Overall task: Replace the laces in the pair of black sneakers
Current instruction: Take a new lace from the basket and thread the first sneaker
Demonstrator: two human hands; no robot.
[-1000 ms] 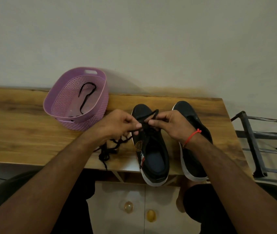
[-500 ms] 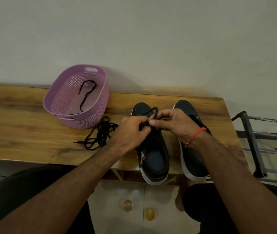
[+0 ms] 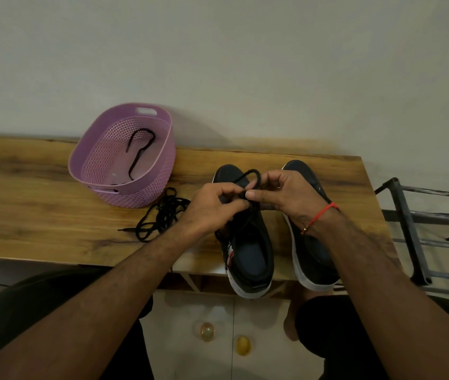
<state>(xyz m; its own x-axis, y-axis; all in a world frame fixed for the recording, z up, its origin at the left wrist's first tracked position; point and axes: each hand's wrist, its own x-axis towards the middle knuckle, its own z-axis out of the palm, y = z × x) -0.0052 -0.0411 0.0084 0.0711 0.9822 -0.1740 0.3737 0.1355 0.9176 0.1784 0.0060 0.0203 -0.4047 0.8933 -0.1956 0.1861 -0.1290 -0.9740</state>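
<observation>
Here, head view only.
Risk: loop of lace (image 3: 250,178) could slip out of the pinch and undo the bow, judged from the slack above the knuckles; loose lace (image 3: 160,215) near the table (image 3: 39,209) edge could get dragged off.
Left hand (image 3: 212,202): curled, pinching the lace over the left sneaker (image 3: 248,248).
Right hand (image 3: 286,194): curled, pinching the same lace, thumb against the crossing.
Lace position: loop arching just above both sets of fingertips, tails hidden beneath.
Right sneaker (image 3: 311,259): just beside, laces not discernible.
Basket (image 3: 146,187): another lace (image 3: 138,149) inside.
</observation>
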